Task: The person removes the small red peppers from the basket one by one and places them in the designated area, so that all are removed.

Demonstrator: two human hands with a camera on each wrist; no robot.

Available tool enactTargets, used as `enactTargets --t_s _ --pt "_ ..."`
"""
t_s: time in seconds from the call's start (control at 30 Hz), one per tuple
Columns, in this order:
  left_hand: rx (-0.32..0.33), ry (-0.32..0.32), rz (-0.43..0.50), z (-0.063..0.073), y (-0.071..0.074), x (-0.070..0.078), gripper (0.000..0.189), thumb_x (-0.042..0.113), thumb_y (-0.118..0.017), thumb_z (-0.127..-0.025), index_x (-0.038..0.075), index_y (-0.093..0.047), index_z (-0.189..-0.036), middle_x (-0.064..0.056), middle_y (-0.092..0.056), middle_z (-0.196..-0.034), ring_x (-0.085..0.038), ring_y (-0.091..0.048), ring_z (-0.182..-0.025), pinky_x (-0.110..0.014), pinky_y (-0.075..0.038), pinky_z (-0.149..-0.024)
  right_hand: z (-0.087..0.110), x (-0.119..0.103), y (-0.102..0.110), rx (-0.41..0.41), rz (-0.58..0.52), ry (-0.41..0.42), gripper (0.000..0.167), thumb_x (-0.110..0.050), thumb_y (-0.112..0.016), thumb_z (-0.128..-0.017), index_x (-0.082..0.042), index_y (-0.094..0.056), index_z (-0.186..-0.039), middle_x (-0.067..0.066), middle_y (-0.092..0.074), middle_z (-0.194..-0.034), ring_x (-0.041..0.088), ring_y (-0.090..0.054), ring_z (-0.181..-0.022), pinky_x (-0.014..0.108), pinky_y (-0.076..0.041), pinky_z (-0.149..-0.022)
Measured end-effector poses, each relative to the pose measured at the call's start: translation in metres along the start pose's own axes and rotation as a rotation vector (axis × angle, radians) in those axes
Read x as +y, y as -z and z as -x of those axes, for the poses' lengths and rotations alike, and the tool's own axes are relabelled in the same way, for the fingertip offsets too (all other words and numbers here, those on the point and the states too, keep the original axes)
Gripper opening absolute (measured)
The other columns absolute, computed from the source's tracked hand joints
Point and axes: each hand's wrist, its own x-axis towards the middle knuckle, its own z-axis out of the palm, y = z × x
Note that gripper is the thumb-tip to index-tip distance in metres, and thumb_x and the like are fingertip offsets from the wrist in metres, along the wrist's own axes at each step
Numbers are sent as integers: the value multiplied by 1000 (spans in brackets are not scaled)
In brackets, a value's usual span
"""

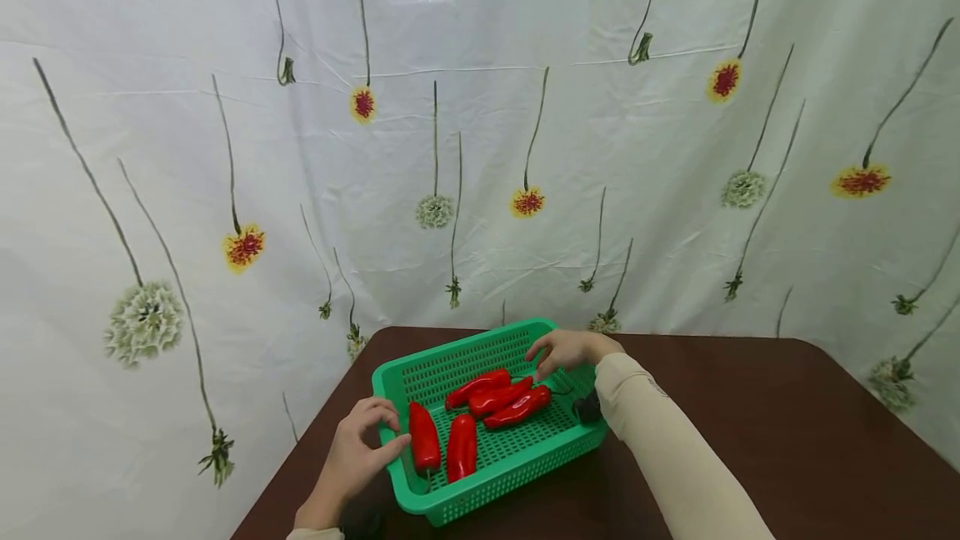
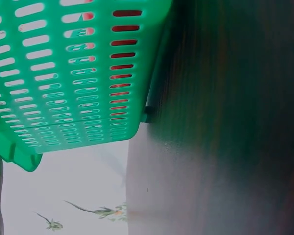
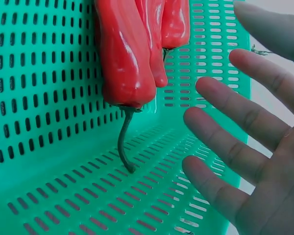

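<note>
Spreading loosely, the right hand (image 1: 566,350) is hovering over the right end of the basket (image 1: 517,463); the left hand (image 1: 358,444) is curving at its left rim, grip unclear. Between them, five glossy, elongated red peppers (image 1: 498,397) are lying in slotted green plastic, the basket resting on a brown counter (image 1: 735,407).

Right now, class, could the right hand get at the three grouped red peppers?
Probably yes: the right hand is spread open beside the three red peppers, with nothing visible blocking it.
</note>
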Motion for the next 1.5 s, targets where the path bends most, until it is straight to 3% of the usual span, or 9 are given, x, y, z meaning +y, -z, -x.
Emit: enactTargets --t_s 0.33,0.6,0.77,0.87,1.1,1.5 --pt "-2 26 22 1 -2 -1 31 0 -83 -75 24 -63 -78 -1 -65 -100 -5 -54 -98 -28 -50 -81 -11 -1 -9 18 54 -21 49 -21 -71 -92 -7 -58 -137 18 -56 -141 34 -57 -125 59 -45 -105" --pt "-2 33 47 6 -5 5 30 1 -83 -75 23 -63 -78 4 -64 -101 -5 -55 -97 -27 -50 -80 -17 11 -29 45 45 -41 35 -19 -72 -91 -11 -67 -124 7 -61 -129 27 -58 -118 53 -49 -100" --pt "-5 17 60 5 -7 7 29 2 -83 -76 24 -63 -79 6 -64 -100 -6 -55 -97 -27 -50 -80 -17 17 -34 55 47 -61 25 -15 -73 -89 -13 -69 -114 6 -58 -133 24 -55 -115 51 -50 -97" --pt "-3 10 60 3 -6 7 30 2 -83 -76 24 -63 -79 5 -64 -100 -6 -55 -97 -26 -50 -80 -19 20 -34 38 63 -64 23 -12 -72 -90 -13 -69 -113 7 -57 -133 21 -52 -109 46 -50 -94" --pt "3 -3 46 1 -1 2 30 -2 -82 -75 22 -64 -80 1 -65 -101 -5 -55 -98 -26 -50 -82 -26 23 -35 17 97 -98 25 -4 -73 -88 -12 -68 -111 4 -63 -112 18 -52 -91 36 -50 -77" --pt "9 8 31 0 -1 1 31 0 -84 -74 23 -63 -78 4 -65 -100 -5 -55 -97 -25 -50 -80 -26 23 -35 -61 57 -136 34 2 -74 -85 -13 -67 -114 6 -64 -107 19 -61 -92 37 -56 -82"
